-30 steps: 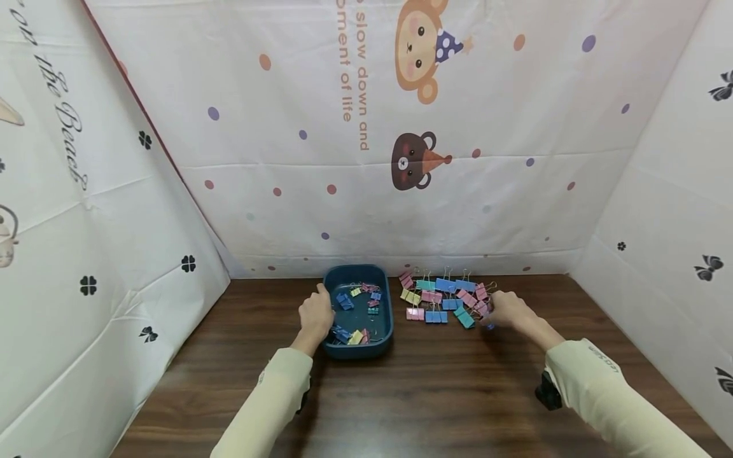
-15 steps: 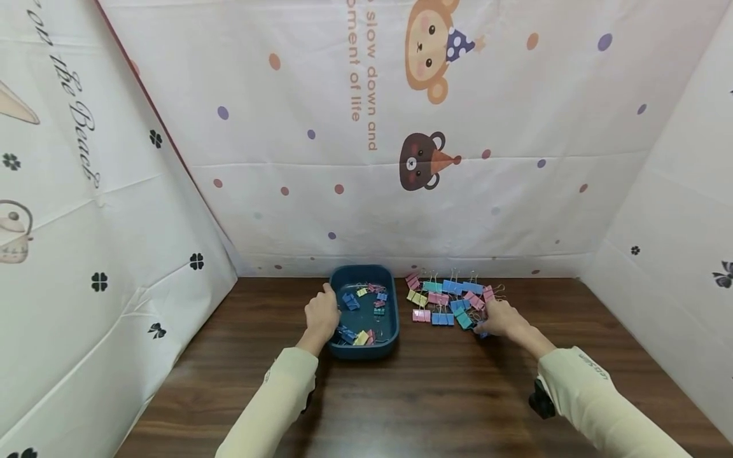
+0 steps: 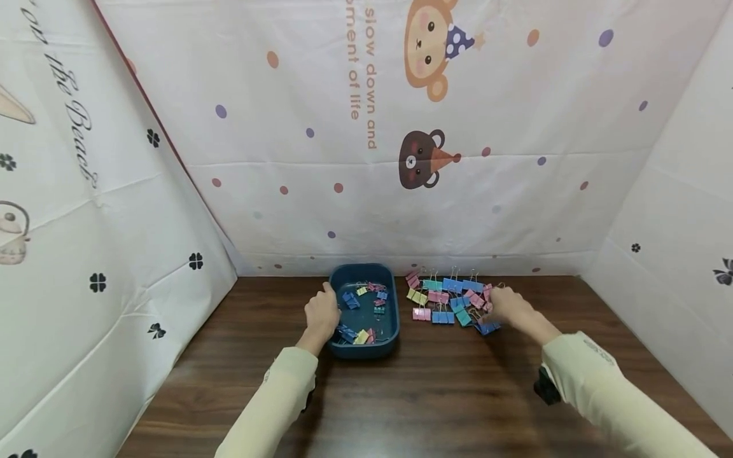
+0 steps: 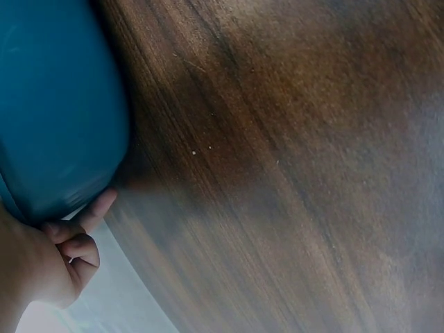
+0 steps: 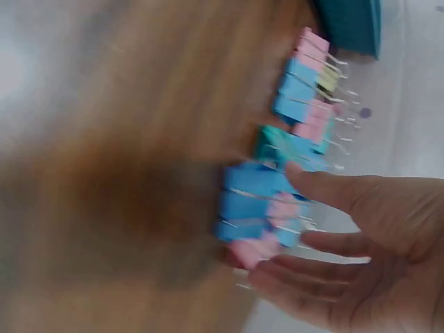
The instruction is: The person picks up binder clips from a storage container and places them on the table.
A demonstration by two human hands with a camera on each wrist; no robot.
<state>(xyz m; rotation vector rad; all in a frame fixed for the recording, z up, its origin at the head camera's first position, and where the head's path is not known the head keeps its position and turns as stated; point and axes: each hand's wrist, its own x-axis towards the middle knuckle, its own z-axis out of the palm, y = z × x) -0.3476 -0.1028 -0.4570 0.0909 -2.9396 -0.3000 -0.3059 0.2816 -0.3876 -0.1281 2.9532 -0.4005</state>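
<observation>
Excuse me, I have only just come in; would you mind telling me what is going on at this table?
A person is handling colorful binder clips. Their left hand holds the left side of a blue plastic bin, where several small clips lie scattered. Their right hand is spread at the right end of a group of larger clips on the wooden table; whether it touches any is unclear.

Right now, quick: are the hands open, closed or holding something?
Left hand: holding the blue bin by its side.
Right hand: open, at the binder clips.
</observation>
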